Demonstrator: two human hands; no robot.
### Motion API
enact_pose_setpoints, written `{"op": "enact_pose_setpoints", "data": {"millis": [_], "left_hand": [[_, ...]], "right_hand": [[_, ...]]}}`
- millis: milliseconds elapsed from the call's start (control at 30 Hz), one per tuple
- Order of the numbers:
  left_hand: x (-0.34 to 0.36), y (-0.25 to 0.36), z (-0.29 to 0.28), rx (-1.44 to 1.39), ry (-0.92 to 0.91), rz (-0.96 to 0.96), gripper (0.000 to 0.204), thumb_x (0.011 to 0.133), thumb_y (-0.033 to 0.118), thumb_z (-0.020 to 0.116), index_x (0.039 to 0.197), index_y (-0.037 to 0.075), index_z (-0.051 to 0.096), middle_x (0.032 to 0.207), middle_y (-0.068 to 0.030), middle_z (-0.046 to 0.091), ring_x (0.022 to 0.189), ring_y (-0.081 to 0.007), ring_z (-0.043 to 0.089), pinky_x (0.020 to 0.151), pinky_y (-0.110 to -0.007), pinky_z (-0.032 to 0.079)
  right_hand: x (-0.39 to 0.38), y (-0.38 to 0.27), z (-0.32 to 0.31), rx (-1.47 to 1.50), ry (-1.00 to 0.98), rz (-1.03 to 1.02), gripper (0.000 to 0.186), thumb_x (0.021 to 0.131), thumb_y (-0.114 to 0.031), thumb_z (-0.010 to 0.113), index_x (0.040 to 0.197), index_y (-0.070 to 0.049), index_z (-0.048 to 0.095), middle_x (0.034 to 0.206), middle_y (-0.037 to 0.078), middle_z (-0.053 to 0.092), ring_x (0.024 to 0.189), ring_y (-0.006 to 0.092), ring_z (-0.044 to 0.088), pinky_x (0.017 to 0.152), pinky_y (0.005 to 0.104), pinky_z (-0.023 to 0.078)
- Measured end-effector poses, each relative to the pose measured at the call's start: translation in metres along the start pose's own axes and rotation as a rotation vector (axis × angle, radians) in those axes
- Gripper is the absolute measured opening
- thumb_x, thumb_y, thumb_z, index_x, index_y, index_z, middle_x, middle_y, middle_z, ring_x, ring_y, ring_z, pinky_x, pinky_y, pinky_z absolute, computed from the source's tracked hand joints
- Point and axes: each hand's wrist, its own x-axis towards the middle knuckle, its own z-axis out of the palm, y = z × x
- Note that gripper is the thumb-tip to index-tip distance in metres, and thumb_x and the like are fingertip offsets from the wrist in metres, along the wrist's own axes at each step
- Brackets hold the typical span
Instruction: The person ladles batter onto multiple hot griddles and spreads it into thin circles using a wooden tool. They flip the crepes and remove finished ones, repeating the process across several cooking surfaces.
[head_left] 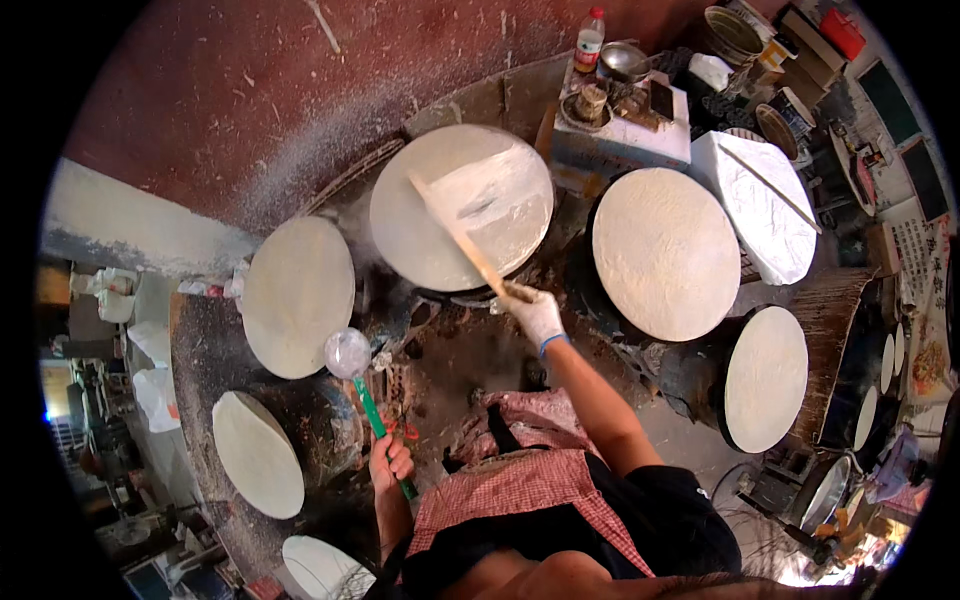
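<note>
My right hand (pixel 533 315), in a white glove with a blue cuff, is closed round the end of a long flat wooden spreader (pixel 463 240). The spreader lies across the round griddle (pixel 400 235) ahead of me, over a pale layer of batter (pixel 505 185) with a wet, shiny patch. My bare left hand (pixel 388 465) is wrapped round the green handle of a ladle (pixel 348 354). The ladle's round, whitish bowl points up and away, near the edge of the left griddle (pixel 298 298). What the bowl holds, I cannot make out.
More round griddles with pale tops curve around me, one at the right (pixel 666 255), another lower right (pixel 765 380), one lower left (pixel 258 455). A white-covered box (pixel 765 215) bears a thin stick. A bottle (pixel 589 42) and metal bowl (pixel 624 62) stand on a stand behind.
</note>
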Motion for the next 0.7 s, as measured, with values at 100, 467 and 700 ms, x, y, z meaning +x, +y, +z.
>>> {"op": "enact_pose_setpoints", "data": {"millis": [100,467,700], "left_hand": [[-0.013,-0.001,0.002,0.028,0.094,0.058,0.04,0.093,0.012,0.036,0.131,0.025,0.036,0.065,-0.0026,0.045,0.042,-0.0124,0.041,0.033,-0.026,0.035],[0.028,-0.001,0.061,0.116,0.284,0.025,0.021,0.09,0.017,0.045,0.069,0.011,0.044,0.049,0.0009,0.04,0.035,-0.0091,0.036,0.03,-0.024,0.029],[0.1,0.023,0.112,0.27,0.265,0.077,0.024,0.088,0.013,0.046,0.065,0.012,0.04,0.048,0.0007,0.037,0.034,-0.0099,0.034,0.028,-0.024,0.028]], "right_hand": [[0.023,-0.02,-0.04,-0.096,0.156,-0.134,0.032,0.079,-0.012,0.063,0.108,0.002,0.06,0.099,0.008,0.064,0.09,0.0127,0.058,0.081,0.0255,0.045],[0.043,-0.06,-0.069,-1.4,0.117,-0.529,0.025,0.082,-0.033,0.054,0.106,-0.028,0.057,0.07,0.016,0.058,0.063,0.034,0.059,0.054,0.0433,0.048],[0.018,-0.044,-0.087,-1.268,0.233,-0.399,0.03,0.079,-0.029,0.06,0.108,-0.03,0.06,0.081,0.014,0.062,0.071,0.032,0.061,0.06,0.0405,0.049]]}}
